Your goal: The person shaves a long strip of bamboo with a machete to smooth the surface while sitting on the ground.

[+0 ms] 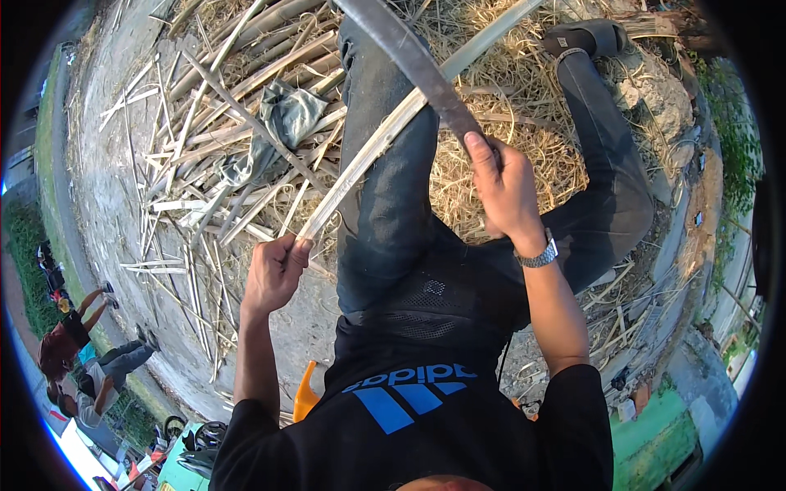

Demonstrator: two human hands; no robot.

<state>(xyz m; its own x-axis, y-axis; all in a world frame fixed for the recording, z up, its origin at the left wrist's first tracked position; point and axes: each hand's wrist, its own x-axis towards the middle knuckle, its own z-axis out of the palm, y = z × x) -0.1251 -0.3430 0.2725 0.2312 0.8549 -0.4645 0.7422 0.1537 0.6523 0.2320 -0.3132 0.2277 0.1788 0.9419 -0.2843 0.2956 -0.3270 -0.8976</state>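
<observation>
My left hand (277, 272) is closed round the near end of a long pale split-bamboo strip (366, 156). The strip slants up and to the right across my thigh (381, 196) and runs out at the top of the view. My right hand (505, 185) grips the lower end of a machete (407, 56) with a long, dark, slightly curved blade; its handle is mostly hidden in my fist. The blade lies across the strip above my knee, and I cannot tell whether its edge is cutting in. A metal-band watch (539, 252) is on my right wrist.
Bamboo strips (246, 139) lie piled at the left, with a grey-green cloth (288, 114) on them. Curly shavings (524, 155) cover the ground between my legs. A rock (655, 98) sits at the upper right. An orange chair part (305, 395) shows beside me. Two people (98, 368) are at the far left.
</observation>
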